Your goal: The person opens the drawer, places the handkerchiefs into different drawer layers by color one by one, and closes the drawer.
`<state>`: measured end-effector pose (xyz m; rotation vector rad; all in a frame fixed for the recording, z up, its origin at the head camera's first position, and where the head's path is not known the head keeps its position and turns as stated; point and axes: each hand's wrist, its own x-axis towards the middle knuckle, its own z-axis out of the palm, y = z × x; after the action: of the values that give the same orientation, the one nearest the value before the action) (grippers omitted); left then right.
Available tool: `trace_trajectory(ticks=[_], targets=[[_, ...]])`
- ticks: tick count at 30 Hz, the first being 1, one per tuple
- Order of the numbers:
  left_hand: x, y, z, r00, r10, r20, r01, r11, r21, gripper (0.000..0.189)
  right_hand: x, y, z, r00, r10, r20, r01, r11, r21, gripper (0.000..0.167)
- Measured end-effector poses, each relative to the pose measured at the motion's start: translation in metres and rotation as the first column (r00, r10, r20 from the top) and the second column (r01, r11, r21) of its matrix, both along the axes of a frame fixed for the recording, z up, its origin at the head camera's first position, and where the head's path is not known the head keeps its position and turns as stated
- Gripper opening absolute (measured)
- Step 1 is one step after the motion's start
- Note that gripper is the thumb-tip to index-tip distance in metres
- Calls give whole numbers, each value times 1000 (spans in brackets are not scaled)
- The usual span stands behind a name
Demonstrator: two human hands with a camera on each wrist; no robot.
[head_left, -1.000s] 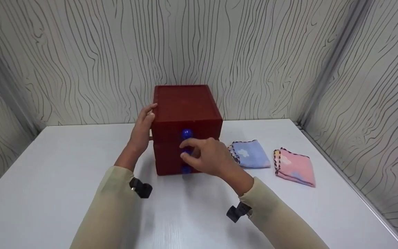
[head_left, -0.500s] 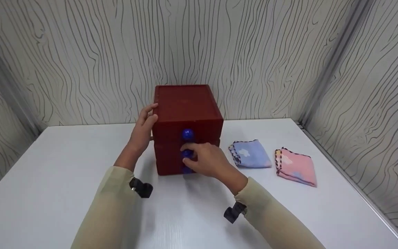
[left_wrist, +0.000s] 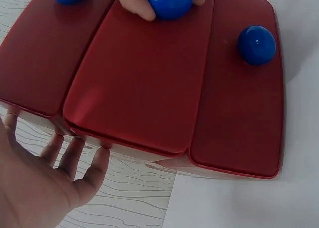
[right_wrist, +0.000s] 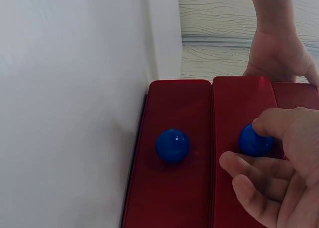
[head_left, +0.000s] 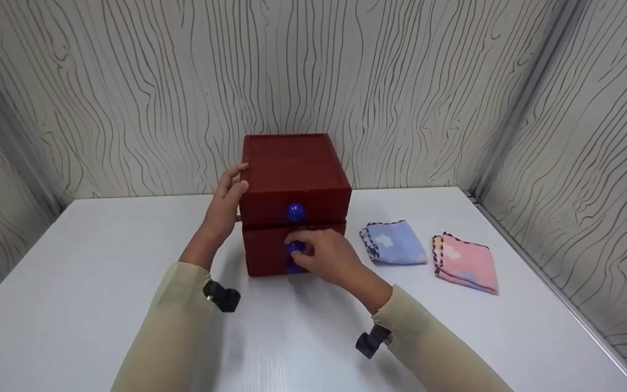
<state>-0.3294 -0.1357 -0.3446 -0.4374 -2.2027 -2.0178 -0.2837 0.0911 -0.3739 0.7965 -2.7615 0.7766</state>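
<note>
A dark red drawer cabinet (head_left: 292, 163) with three stacked drawers stands by the back wall, each drawer bearing a round blue knob. My right hand (head_left: 329, 255) pinches the middle drawer's knob (right_wrist: 254, 140) between thumb and fingers. That middle drawer (left_wrist: 139, 83) juts slightly forward of the other two fronts. My left hand (head_left: 225, 204) rests against the cabinet's left side, its fingertips (left_wrist: 102, 155) touching the side wall with the fingers extended. The top knob (head_left: 295, 212) and the bottom knob (right_wrist: 172, 146) are untouched by either hand.
To the cabinet's right lie a folded blue cloth (head_left: 398, 243) and a folded pink cloth (head_left: 468, 264), both with checkered edging. All stand on a white table (head_left: 101, 283). Wood-patterned panels (head_left: 183, 81) enclose the back and sides.
My right hand has closed on the middle knob and moved slightly toward me, drawing the middle drawer out a little. The left hand has stayed on the cabinet's side.
</note>
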Motion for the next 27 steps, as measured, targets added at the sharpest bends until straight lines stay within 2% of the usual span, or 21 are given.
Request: trace_trajectory(ticks=[5, 11, 19, 27], targets=[[0, 0, 0, 1000, 1, 0, -1, 1000, 8, 49, 9, 2, 1, 1000, 28, -13, -28, 1000, -3, 21], [1, 1, 0, 1000, 1, -18, -1, 1000, -3, 49, 20, 4, 4, 996, 65, -55, -63, 997, 41, 19], [0, 1, -1, 1000, 3, -22, -3, 1000, -5, 49, 31, 6, 6, 996, 88, -28, -85, 993, 83, 20], [0, 0, 0, 1000, 6, -10, -6, 1000, -25, 49, 39, 11, 7, 989, 132, -63, -127, 989, 79, 18]])
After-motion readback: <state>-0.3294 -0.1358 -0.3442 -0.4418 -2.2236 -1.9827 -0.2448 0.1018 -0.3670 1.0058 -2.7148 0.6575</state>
